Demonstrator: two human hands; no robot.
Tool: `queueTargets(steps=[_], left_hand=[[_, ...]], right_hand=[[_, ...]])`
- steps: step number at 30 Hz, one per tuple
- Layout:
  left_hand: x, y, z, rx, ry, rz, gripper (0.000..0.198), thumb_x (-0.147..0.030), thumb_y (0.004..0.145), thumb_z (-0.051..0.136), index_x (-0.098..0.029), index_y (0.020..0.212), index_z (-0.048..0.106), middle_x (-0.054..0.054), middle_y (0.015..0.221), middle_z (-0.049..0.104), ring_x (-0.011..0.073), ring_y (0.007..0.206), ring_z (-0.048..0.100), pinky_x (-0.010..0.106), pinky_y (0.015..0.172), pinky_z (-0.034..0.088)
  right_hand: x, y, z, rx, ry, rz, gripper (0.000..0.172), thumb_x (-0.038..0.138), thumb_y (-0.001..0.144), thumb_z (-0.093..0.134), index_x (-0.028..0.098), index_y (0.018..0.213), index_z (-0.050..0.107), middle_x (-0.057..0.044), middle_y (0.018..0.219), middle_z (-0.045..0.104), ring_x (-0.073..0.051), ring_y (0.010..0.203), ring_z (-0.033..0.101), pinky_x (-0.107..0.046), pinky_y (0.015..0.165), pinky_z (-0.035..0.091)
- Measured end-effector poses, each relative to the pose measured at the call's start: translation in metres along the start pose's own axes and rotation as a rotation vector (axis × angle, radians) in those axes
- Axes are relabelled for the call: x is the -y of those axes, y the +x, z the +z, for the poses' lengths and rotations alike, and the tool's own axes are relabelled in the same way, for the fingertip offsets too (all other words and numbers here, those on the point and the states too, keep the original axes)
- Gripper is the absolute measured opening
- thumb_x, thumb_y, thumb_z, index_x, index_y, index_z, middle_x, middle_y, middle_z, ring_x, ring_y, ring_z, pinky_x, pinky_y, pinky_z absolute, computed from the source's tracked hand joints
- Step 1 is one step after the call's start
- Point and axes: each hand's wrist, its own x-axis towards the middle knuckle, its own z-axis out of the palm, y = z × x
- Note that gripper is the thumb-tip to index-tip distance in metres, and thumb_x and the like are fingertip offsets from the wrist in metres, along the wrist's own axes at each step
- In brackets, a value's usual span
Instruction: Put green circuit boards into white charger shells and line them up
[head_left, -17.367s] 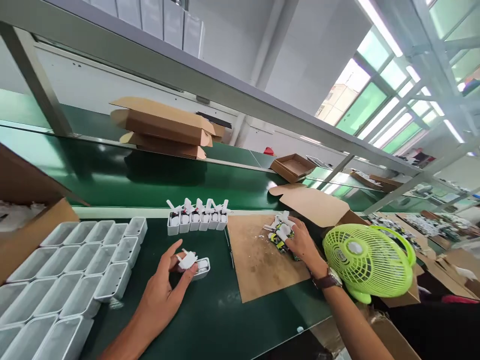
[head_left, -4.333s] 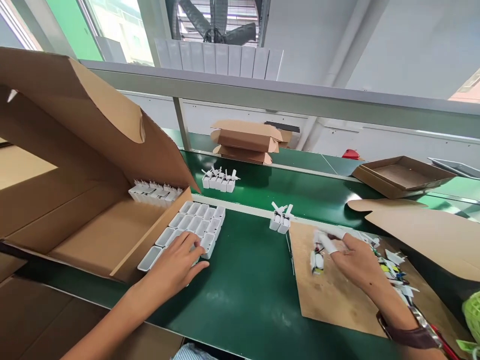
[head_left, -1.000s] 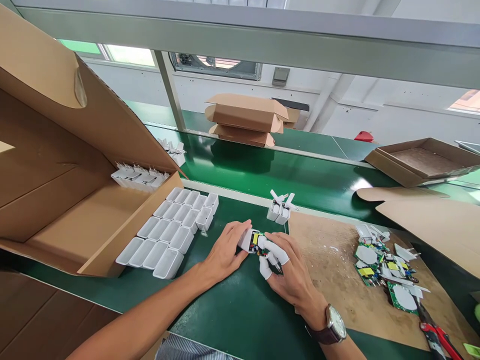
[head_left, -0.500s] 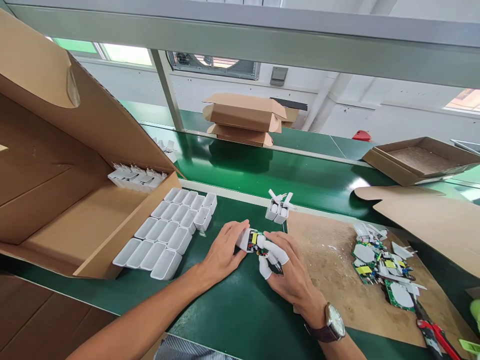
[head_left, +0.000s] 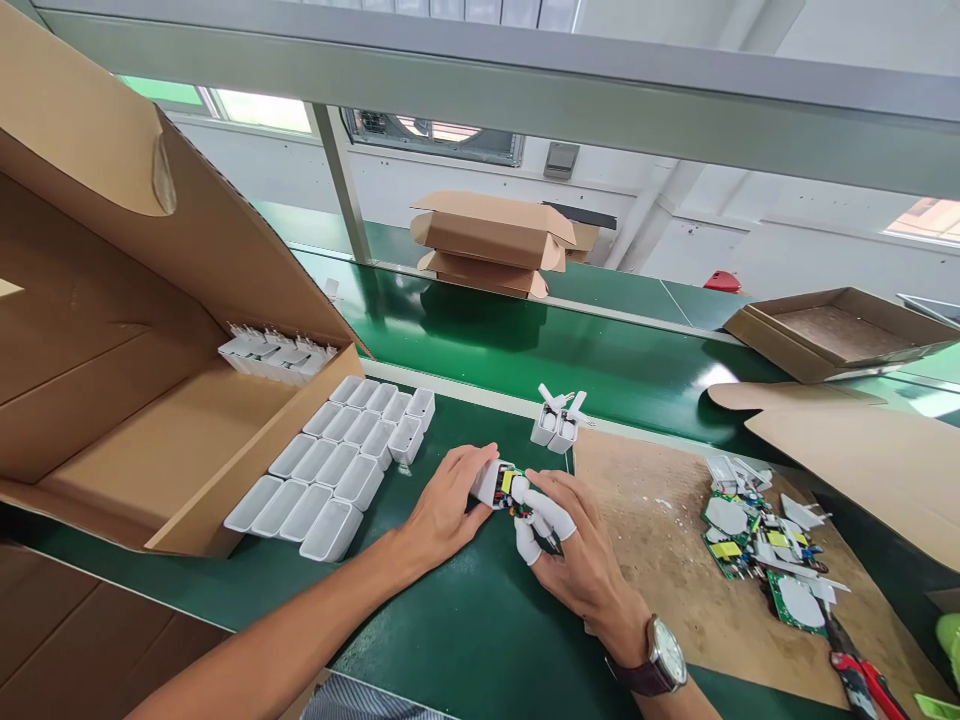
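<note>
The green surface [head_left: 480, 620] is the largest thing here. At its left stands a big cardboard box [head_left: 225, 480], lid raised, and inside it there is a row of filled white units [head_left: 274, 355]. A brown sheet [head_left: 637, 490] lies flat at the right. Between box and hands, empty white cases [head_left: 322, 462] stand in close rows, mouths upward. On the sheet is a loose pile of circuit boards [head_left: 757, 540], with white pieces and yellow blocks among them.

The left hand [head_left: 450, 495] has its grip clamped around a small white case. The right hand [head_left: 589, 545], with a watch [head_left: 666, 652] at the wrist, has its grip clamped on a circuit assembly. Red-handled pliers [head_left: 862, 675] lie near the pile. Two filled cases [head_left: 555, 425] stand upright, side by side, near the sheet's corner.

The small white case [head_left: 486, 482] is over the surface, tilted, its mouth toward the right hand. The circuit assembly [head_left: 510, 486] is at this mouth, green-edged, with a bright yellow block and dark small parts; how deep it sits, I cannot tell. White finger covers [head_left: 553, 510] hide a part of it.
</note>
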Motion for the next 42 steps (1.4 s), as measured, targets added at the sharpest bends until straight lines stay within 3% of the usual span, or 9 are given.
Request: queueTargets(steps=[26,42], left_hand=[[-0.0048,-0.0025,0.0019,-0.03,-0.007,-0.048,0.065,-0.009,0.094,0.056,-0.027,0.153,0.034,0.012,0.137,0.06,0.0285,0.129,0.055,0.049,0.106,0.054],[-0.0039,-0.0019,0.0021,-0.024,-0.022,-0.028,0.066,-0.011,0.093,0.06,-0.028,0.152,0.036,0.011,0.137,0.062,0.0266,0.129,0.057,0.046,0.107,0.054]], right_hand=[[-0.0041,-0.0039,0.003,0.004,-0.031,0.011,0.067,0.003,0.089,0.059,0.02,0.152,0.041,-0.015,0.127,0.068,-0.031,0.12,0.063,-0.054,0.094,0.062],[-0.005,-0.004,0.0028,0.018,-0.011,0.003,0.057,0.005,0.092,0.058,0.017,0.147,0.047,-0.017,0.126,0.068,-0.031,0.122,0.06,-0.053,0.095,0.061]])
